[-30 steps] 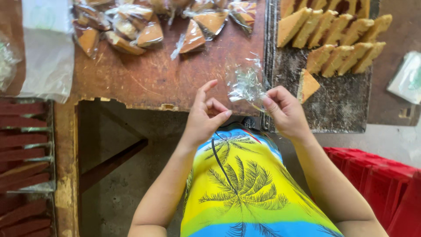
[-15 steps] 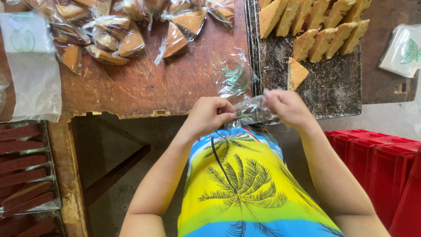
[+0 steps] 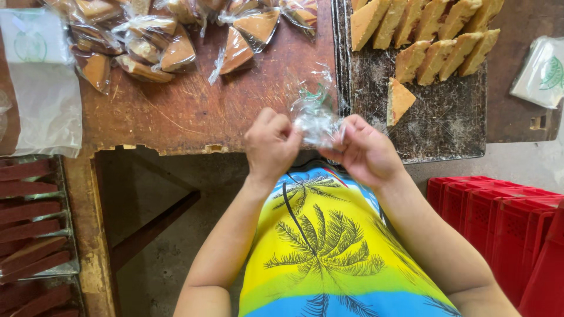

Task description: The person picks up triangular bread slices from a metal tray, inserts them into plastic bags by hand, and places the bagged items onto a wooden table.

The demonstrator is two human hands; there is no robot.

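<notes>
Both hands meet at the near edge of the wooden table (image 3: pixel 194 117). My left hand (image 3: pixel 271 144) and my right hand (image 3: pixel 364 149) pinch a crumpled clear plastic bag (image 3: pixel 314 114) with a green print between them. The bag's top stands up above my fingers and looks to hold nothing. Just right of it a single wedge of tan cake (image 3: pixel 399 101) lies on a dark baking tray (image 3: pixel 446 123). Several more cake wedges (image 3: pixel 435 35) are lined up at the tray's far end.
Several bagged cake wedges (image 3: pixel 158 41) are heaped at the table's far side. A stack of clear bags (image 3: pixel 41 88) lies at the left, another (image 3: pixel 540 73) at the far right. Red crates (image 3: pixel 499 217) stand at the lower right; trays of dark brown slabs (image 3: pixel 29 229) at the lower left.
My hands have come closer together and the bag has been bunched up between them. The view has shifted slightly, so the table sits higher in the frame.
</notes>
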